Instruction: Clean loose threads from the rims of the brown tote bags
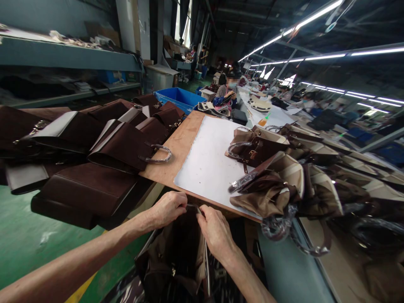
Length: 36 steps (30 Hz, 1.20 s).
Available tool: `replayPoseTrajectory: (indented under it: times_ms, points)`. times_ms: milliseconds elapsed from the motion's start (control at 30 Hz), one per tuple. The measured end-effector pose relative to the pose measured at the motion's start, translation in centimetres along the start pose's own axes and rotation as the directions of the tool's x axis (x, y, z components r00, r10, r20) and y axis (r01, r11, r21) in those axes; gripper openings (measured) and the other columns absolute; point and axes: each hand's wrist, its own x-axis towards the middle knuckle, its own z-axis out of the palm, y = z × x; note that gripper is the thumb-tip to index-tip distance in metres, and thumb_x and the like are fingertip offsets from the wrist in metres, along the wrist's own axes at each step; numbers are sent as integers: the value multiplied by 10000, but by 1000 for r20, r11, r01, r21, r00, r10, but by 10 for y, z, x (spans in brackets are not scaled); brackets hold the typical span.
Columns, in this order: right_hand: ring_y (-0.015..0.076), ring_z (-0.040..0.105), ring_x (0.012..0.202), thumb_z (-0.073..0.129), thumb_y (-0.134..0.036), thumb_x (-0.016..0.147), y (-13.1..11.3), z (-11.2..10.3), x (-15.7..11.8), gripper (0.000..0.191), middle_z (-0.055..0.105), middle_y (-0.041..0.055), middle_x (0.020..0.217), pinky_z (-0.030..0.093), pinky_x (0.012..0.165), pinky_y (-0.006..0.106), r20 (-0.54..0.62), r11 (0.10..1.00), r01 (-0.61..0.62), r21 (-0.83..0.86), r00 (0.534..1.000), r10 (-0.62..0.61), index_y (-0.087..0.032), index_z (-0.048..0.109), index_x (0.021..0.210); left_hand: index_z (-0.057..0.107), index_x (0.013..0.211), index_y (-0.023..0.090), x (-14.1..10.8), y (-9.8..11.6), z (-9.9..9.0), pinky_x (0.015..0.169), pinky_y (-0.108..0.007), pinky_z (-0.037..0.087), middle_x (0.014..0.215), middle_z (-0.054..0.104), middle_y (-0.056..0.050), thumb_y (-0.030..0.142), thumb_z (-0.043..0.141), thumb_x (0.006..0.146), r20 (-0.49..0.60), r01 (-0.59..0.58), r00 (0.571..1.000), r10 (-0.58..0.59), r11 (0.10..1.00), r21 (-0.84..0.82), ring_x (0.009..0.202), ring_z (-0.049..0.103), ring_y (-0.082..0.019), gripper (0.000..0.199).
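Observation:
A dark brown handbag (pixel 170 252) lies in the wearer's lap, just below the table's near edge, its lighter brown inside partly showing. My left hand (pixel 170 209) is closed in a pinch at the bag's upper edge. Close by on the right, my right hand (pixel 216 230) also pinches that edge, with thumb and finger together. A thin strip of the edge spans the short gap between the two hands. The lower part of the bag is dark and partly hidden by the right forearm.
Brown bag pieces (pixel 113 145) are piled at the left, one with a plastic-wrapped handle. A white sheet (pixel 211 155) covers part of the wooden table (pixel 170 147). Several brown bags (pixel 274 181) crowd the right side. Behind stand a blue bin (pixel 179 97) and a seated person (pixel 225 92).

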Motion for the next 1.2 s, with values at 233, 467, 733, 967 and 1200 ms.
replayPoseTrajectory:
  times_ms: [233, 467, 733, 967, 1200]
  points:
    - [170, 588, 875, 382, -223, 857, 1, -4, 9, 269, 669, 29, 889, 390, 744, 236, 11, 989, 44, 142, 999, -45, -236, 617, 988, 459, 575, 139, 3, 1, 2, 610, -203, 328, 653, 508, 4, 145, 498, 711, -25, 31, 999, -30, 999, 11, 631, 468, -107, 142]
    - [164, 582, 802, 401, -229, 836, 6, -11, 10, 273, 668, 13, 793, 384, 684, 232, -10, 954, 78, 289, 997, -78, -252, 659, 919, 476, 582, 142, 11, 1, 4, 587, -207, 307, 602, 499, 14, 153, 502, 708, 6, 38, 999, -39, 999, 38, 603, 434, -105, 129]
    - [146, 573, 774, 413, -221, 815, 18, -11, 13, 258, 656, -6, 751, 367, 677, 231, 2, 944, 94, 318, 995, -100, -244, 666, 860, 461, 585, 136, 17, 0, 11, 600, -207, 303, 639, 522, 15, 135, 517, 674, 11, 40, 999, -40, 999, -30, 626, 444, -104, 104]
    - [148, 588, 824, 424, -192, 788, 19, -14, 16, 283, 678, -3, 837, 382, 741, 236, -14, 910, 117, 397, 992, -122, -253, 678, 897, 513, 779, 169, 16, 7, 8, 631, -204, 316, 795, 543, 18, 80, 476, 682, 10, -124, 992, 124, 992, 2, 723, 480, -115, 137]
    - [153, 586, 824, 440, -212, 777, 22, -12, 15, 276, 674, 3, 810, 381, 727, 246, -11, 913, 92, 398, 995, -96, -273, 683, 894, 571, 832, 190, 17, 7, 9, 674, -208, 348, 829, 591, 21, 107, 519, 731, 13, -101, 995, 100, 992, 72, 776, 534, -126, 141]
